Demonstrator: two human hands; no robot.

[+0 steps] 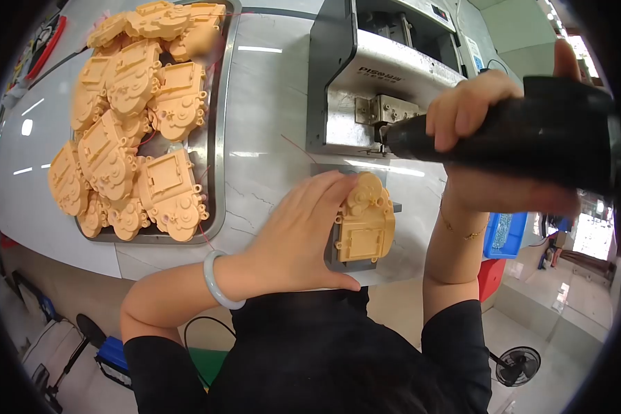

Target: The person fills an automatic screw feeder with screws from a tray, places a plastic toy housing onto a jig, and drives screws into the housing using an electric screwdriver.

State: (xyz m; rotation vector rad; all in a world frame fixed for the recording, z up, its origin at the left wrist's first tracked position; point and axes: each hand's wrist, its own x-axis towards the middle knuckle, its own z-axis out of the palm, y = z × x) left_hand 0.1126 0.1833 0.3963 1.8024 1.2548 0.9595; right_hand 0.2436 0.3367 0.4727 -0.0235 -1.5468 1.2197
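My left hand (pixel 300 224) lies against the left side of a yellow plastic part (pixel 363 231), with its thumb and fingers spread around the edge. That part rests on a dark grey block (pixel 333 254) near the table's front edge. My right hand (pixel 469 114) is wrapped round a black power tool (pixel 524 134). The tool's narrow tip points left, at the metal outlet (pixel 386 114) of a grey machine (pixel 334 83) with a silver front. Whether a screw sits on the tip is too small to tell.
A metal tray (pixel 219 159) at the left holds several yellow parts (pixel 169 186), heaped up. Thin red wires (pixel 298 148) show beside it. A blue bin (pixel 506 234) with small pieces stands at the right, above a red box (pixel 490 277). A small fan (pixel 517 366) is lower right.
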